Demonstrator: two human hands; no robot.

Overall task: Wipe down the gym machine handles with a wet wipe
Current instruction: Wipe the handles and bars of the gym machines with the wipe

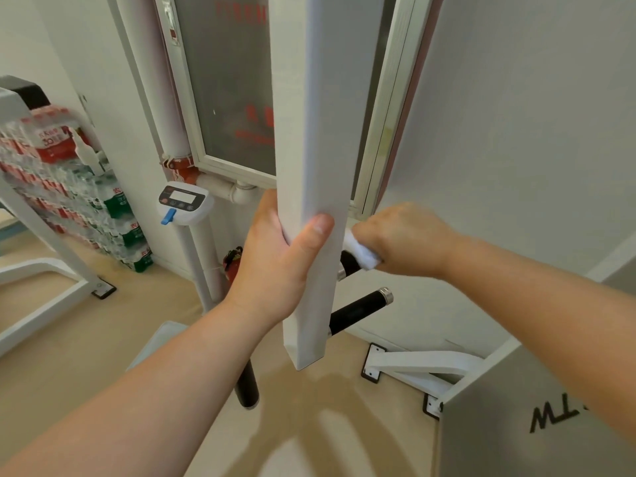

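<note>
- Far left: shrink-wrapped packs of bottled water (69,187) stacked against the wall, behind a white machine frame (51,270). Well apart from the work.
- Left of centre: digital console (184,203) on a white pole, with a red fire extinguisher (232,261) low beside it. Neither involved.
- Left hand (275,266): wrapped round the white square upright (309,166), thumb across the front face, fingers behind. Judged to be steadying the machine.
- Below that hand: lower left handle (246,387), black, pointing down and partly hidden by the forearm. No wipe on it.
- Just right of the upright: wet wipe (359,251), bunched and pressed onto the upper black handle (348,263), close to where it meets the upright.
- Right hand (402,239): curled closed over wipe and handle, knuckles up. Fingertips hidden.
- Lower right handle (358,309), chrome-capped: bare, just below the one under the wipe. Judged not yet reached.
- Risk, coverage: wipe bunched small, so likely to clean only the top of the grip and skip the underside.
- Risk, missed area: inner end of the upper handle hidden behind the upright, so easily passed over.
- Risk, drop: slack hold during a stroke could let the wipe slide off the handle end and fall to the floor.
- Risk, movement: cannot tell whether the upright pivots. If so, a loosened left-hand hold could let it swing.
</note>
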